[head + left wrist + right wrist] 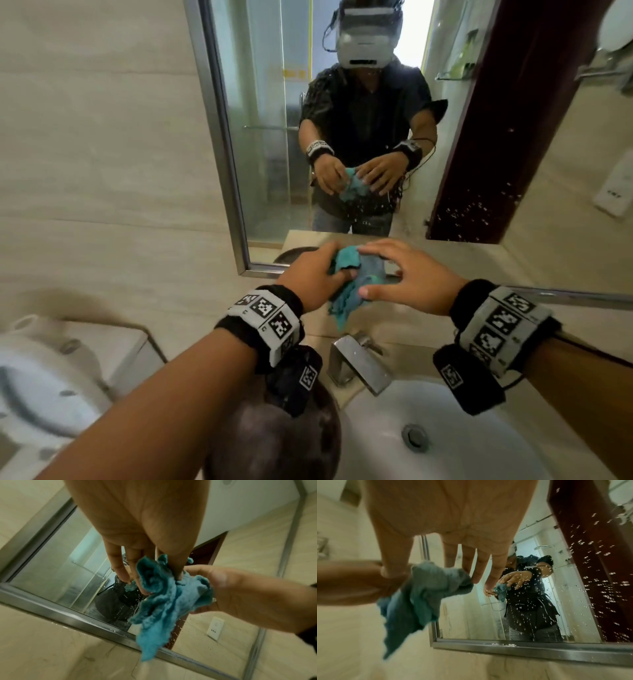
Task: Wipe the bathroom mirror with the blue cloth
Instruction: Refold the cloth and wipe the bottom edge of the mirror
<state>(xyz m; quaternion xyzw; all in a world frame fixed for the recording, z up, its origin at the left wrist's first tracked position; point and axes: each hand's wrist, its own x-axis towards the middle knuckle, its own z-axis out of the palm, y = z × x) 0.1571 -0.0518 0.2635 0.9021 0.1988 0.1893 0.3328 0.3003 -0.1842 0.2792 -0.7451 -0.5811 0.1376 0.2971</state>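
The blue cloth (349, 286) hangs bunched between both hands, just in front of the lower edge of the bathroom mirror (274, 137). My left hand (317, 274) pinches it between thumb and fingers, as the left wrist view shows with the cloth (164, 601) under the hand (133, 561). My right hand (414, 274) lies against the cloth's right side, fingers spread and straight, thumb under a fold. In the right wrist view the hand (481, 555) touches the cloth (423, 591). Water droplets (479, 209) speckle the mirror's (573, 601) lower right part.
Below the hands stand a steel faucet (359, 363) and a white basin (445, 445). A dark round vessel (274, 445) sits left of the basin, and a white toilet tank (51, 370) is further left. A metal frame (219, 137) borders the mirror.
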